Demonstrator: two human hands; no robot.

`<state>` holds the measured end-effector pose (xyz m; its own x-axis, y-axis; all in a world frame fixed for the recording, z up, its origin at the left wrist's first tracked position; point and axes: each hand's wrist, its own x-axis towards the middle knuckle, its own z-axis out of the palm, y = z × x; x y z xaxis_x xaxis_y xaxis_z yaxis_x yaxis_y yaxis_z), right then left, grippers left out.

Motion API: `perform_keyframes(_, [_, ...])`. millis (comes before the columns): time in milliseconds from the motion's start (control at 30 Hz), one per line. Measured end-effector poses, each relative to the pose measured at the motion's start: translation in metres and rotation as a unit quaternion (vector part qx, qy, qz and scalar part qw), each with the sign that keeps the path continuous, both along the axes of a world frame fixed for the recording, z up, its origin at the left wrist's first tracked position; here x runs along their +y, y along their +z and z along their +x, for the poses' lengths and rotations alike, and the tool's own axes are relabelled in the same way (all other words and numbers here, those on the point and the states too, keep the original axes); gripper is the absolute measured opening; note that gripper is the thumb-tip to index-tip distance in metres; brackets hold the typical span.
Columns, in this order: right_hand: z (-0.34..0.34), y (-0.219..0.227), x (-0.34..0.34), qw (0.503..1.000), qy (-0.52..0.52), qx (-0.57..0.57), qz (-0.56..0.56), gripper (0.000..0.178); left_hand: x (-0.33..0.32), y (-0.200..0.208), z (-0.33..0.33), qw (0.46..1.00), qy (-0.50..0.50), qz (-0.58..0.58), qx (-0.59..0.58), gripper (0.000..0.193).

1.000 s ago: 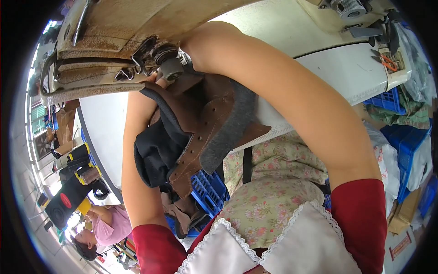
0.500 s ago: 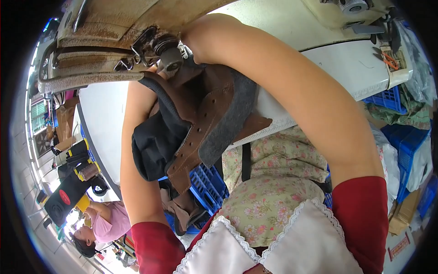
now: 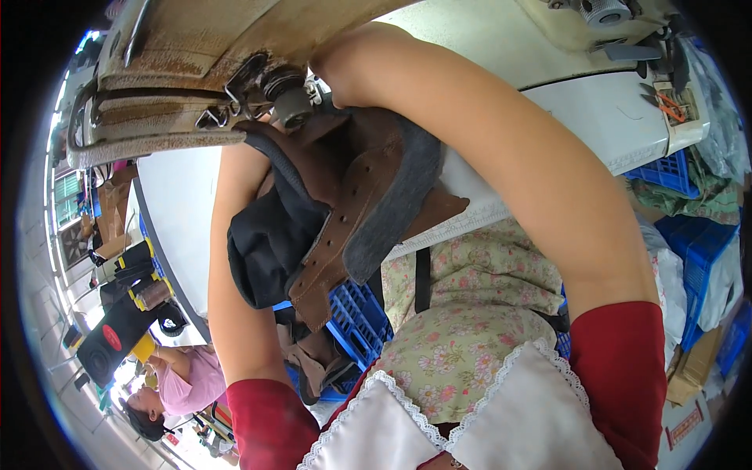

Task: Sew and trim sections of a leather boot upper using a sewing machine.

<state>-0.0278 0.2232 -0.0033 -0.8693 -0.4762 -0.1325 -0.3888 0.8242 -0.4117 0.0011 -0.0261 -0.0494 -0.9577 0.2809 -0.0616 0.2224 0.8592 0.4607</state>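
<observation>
A brown leather shoe upper [image 3: 348, 207] with eyelet holes, stitching and dark fabric lining hangs under the head of a sewing machine [image 3: 188, 70]. Its far end lies beneath the machine's round metal presser part [image 3: 292, 106]. My right hand [image 3: 345, 70] is bent in behind the upper, close beside the needle area; the fingers are out of sight. From the left, my left forearm [image 3: 235, 227] reaches up to the far side of the upper. The machine and the upper cover that hand, so its grip does not show.
The white sewing table [image 3: 580, 125] holds orange-handled snips [image 3: 670, 106] in a tray at its right end. Below the upper stands a blue crate [image 3: 356, 321] beside more brown upper pieces [image 3: 313, 360]. Other blue crates [image 3: 697, 243] are on the right. A co-worker [image 3: 188, 384] sits at lower left.
The shoe upper has shifted very slightly, and the round metal part above it sits a little differently. Both arms are almost where they were.
</observation>
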Motion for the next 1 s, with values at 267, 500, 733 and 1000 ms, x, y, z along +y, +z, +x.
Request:
perform_keyframes(267, [0.006, -0.007, 0.004, 0.998, -0.004, 0.049, -0.027, 0.029, 0.016, 0.019, 0.013, 0.979, 0.107, 0.110, -0.130, 0.035])
perform_keyframes(500, [0.011, -0.006, 0.002, 0.998, -0.013, 0.047, -0.045, 0.028, 0.018, 0.013, 0.022, 0.987, 0.111, 0.087, -0.082, 0.033])
perform_keyframes(733, [0.014, -0.006, 0.005, 0.998, -0.018, 0.054, -0.034, 0.027, 0.048, 0.046, 0.013, 0.991, 0.071, -0.002, -0.114, 0.029])
perform_keyframes(1000, [0.017, 0.000, 0.006, 0.997, -0.016, 0.047, -0.060, 0.019, 0.052, 0.050, 0.016, 0.989, 0.084, 0.053, -0.105, 0.042])
